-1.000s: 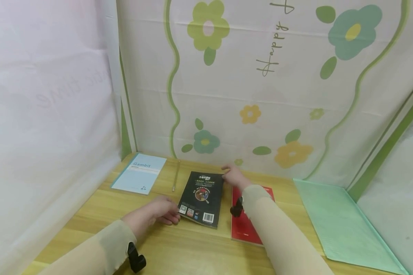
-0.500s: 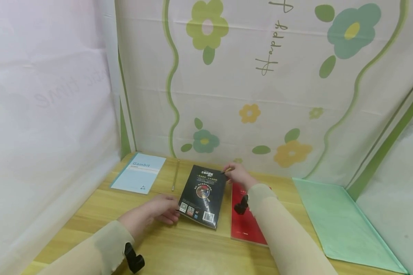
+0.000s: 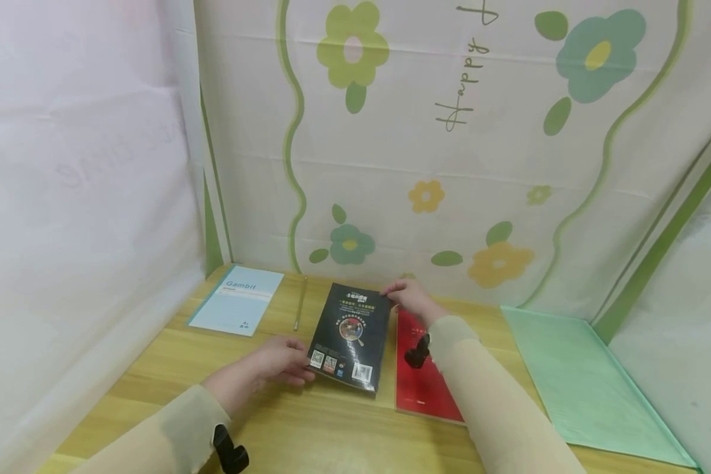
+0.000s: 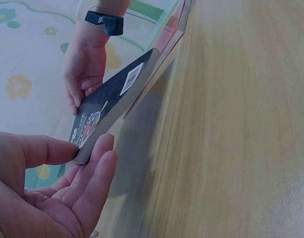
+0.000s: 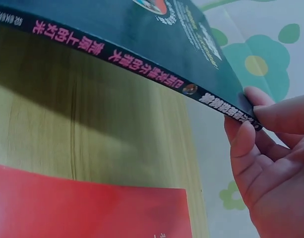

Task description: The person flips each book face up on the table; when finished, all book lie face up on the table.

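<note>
My bare left-hand grip (image 3: 281, 361) and right-hand grip (image 3: 413, 300) pinch a black rectangular paperback (image 3: 351, 345) above a yellow wooden table (image 3: 326, 434).

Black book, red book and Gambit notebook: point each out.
Black book (image 3: 351, 336), head view, middle of its barcoded cover.
Red book (image 3: 422, 385), head view, visible part of its cover.
Gambit notebook (image 3: 237, 301), head view, middle of its cover.

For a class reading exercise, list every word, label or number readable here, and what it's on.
"Gambit": light blue notebook; smaller print illegible.
"Happy": back curtain, sideways; lettering above is cut off.
"巴斯克维尔的猎犬" "荒原上的灯光": spine of the black book, upside down.
Black book's other print, lettering on the red book: too small or blurred.
Lettering on the left curtain: too faint.
</note>
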A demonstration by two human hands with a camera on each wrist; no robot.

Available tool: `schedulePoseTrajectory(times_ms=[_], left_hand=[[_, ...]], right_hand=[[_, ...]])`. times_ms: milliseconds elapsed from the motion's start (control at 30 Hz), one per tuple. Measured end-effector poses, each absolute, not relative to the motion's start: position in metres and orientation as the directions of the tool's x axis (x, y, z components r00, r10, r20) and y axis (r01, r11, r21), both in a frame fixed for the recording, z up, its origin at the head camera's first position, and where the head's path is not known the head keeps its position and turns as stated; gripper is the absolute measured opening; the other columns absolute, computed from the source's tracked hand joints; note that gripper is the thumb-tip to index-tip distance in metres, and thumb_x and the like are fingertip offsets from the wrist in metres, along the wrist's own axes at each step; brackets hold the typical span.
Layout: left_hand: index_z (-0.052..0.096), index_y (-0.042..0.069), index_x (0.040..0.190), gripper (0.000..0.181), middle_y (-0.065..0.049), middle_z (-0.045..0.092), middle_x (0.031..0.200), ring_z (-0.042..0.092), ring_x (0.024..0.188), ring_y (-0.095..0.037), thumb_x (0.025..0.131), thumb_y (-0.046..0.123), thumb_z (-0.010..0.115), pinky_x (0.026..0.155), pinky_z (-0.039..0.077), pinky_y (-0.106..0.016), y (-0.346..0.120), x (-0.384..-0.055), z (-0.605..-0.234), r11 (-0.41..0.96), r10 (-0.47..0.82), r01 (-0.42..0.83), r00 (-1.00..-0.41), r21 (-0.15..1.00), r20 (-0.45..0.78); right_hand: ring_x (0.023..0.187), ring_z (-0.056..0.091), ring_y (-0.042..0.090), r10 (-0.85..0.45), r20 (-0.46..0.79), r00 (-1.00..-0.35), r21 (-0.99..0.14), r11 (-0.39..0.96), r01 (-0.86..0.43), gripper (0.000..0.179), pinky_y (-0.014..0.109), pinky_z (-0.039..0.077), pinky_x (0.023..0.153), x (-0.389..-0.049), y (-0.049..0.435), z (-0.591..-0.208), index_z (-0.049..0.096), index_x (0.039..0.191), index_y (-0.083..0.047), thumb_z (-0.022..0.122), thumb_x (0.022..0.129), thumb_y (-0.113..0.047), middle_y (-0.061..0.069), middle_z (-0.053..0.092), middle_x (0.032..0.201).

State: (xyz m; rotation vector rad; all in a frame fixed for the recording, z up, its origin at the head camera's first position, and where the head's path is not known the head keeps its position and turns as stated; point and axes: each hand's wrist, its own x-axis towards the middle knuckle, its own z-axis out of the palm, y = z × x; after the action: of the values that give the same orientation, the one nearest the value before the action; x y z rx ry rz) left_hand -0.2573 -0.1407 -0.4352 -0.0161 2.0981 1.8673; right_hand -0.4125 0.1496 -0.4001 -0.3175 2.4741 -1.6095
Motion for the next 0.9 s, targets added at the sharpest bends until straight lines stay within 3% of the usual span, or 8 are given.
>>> schedulePoseTrajectory(times_ms=[167,367,533,667,900], left_hand=[[0.054,-0.011,0.109,0.022,-0.021,0.068,0.09,0.07,0.077,-0.029,0.089,-0.003,0.059,0.069,0.061,-0.04,-0.141,-0.257,-0.437,0.132,0.182,-0.209,-0.956,0.969,-0.231],[0.049,-0.006,0.111,0.026,-0.021,0.068,0.088,0.071,0.073,-0.029,0.087,-0.006,0.059,0.064,0.061,-0.038,-0.139,-0.257,-0.437,0.102,0.115,-0.199,-0.971,0.975,-0.21],[0.06,-0.004,0.103,0.013,-0.018,0.069,0.091,0.07,0.071,-0.025,0.09,-0.003,0.059,0.063,0.061,-0.036,-0.137,-0.257,-0.435,0.119,0.087,-0.187,-0.976,0.975,-0.198],[0.066,-0.004,0.1,0.013,-0.016,0.068,0.095,0.069,0.071,-0.022,0.09,-0.002,0.058,0.062,0.06,-0.033,-0.135,-0.256,-0.434,0.118,0.077,-0.184,-0.978,0.976,-0.194],[0.067,-0.007,0.102,0.016,-0.016,0.069,0.088,0.069,0.07,-0.022,0.09,0.0,0.059,0.062,0.06,-0.033,-0.133,-0.258,-0.434,0.122,0.073,-0.179,-0.979,0.976,-0.188]], right_hand=[[0.074,0.06,0.017,-0.272,-0.017,-0.962,-0.932,0.353,-0.083,0.023,0.051,0.053,0.08,-0.412,0.15,-0.397,0.067,0.111,0.01,0.051,0.095,0.006,0.017,0.067,0.102],[0.075,0.062,0.016,-0.263,-0.023,-0.965,-0.941,0.331,-0.068,0.023,0.04,0.055,0.074,-0.413,0.154,-0.398,0.069,0.11,0.009,0.051,0.096,0.005,0.016,0.063,0.11],[0.077,0.062,0.018,-0.255,-0.019,-0.967,-0.943,0.327,-0.068,0.024,0.033,0.054,0.069,-0.413,0.157,-0.399,0.069,0.11,0.009,0.05,0.096,0.004,0.019,0.062,0.116],[0.078,0.062,0.018,-0.251,-0.011,-0.968,-0.952,0.3,-0.067,0.025,0.03,0.054,0.067,-0.412,0.158,-0.398,0.067,0.111,0.01,0.048,0.097,0.003,0.018,0.063,0.114],[0.085,0.062,0.021,-0.292,-0.007,-0.957,-0.986,0.161,-0.042,0.036,0.042,0.053,0.083,-0.412,0.161,-0.397,0.063,0.117,0.013,0.036,0.093,0.009,0.018,0.061,0.116]])
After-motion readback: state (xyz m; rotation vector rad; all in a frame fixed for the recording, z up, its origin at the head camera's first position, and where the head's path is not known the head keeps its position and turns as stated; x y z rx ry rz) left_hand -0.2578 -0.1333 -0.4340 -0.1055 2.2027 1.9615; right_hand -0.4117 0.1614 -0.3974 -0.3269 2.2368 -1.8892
